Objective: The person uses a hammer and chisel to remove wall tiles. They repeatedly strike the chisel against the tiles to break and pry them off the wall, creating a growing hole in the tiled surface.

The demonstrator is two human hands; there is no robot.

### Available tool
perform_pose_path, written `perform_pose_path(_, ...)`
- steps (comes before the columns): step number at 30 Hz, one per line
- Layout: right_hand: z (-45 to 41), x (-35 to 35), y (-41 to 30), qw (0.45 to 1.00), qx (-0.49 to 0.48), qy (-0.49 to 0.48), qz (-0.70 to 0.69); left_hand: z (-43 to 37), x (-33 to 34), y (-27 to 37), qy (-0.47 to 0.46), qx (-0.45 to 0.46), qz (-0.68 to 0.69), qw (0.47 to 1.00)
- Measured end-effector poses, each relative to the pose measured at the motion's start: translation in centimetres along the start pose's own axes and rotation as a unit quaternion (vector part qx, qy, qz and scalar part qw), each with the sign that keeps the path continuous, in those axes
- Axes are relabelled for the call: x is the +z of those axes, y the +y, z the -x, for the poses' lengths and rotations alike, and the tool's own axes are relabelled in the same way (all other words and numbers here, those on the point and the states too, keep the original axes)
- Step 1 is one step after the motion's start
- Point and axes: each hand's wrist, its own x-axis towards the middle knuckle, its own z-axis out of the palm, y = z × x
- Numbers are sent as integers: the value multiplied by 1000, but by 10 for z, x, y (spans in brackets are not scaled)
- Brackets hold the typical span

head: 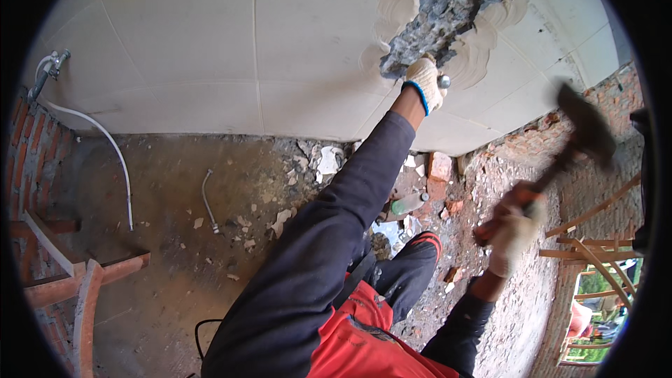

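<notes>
My left hand (426,84), in a cream knitted glove with a blue cuff, grips a chisel whose round metal head (443,82) shows beside the fist. It is held at the lower end of a rough, chipped channel (438,21) in the tiled wall (320,26); the chisel's tip is hidden. In my gloved right hand (514,231) is a hammer (585,126), raised at the right, away from the chisel. The hammer's head and the right hand are motion-blurred. Broken edges and curved ridges of pale adhesive border the channel.
Tile shards (328,161), a brick (440,166) and a plastic bottle (408,203) lie on the dirty floor by the wall. A white hose (113,142) hangs from a tap (55,63) at left. Wooden pieces (86,294) stand lower left; timber props (593,254) stand near a window opening.
</notes>
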Motion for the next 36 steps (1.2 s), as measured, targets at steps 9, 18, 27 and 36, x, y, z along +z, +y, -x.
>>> perform_pose_path(9,-47,-2,-79,911,-319,-261,19,11,17,18,-48,5,175,983)
perform_pose_path(18,-18,55,49,962,148,-220,66,-1,10,3,-136,101,185,968)
perform_pose_path(27,-72,-90,-111,867,-451,135,165,38,10,15,-8,-12,177,984)
perform_pose_path(36,-26,76,28,877,-3,-290,382,23,14,6,-65,40,214,974)
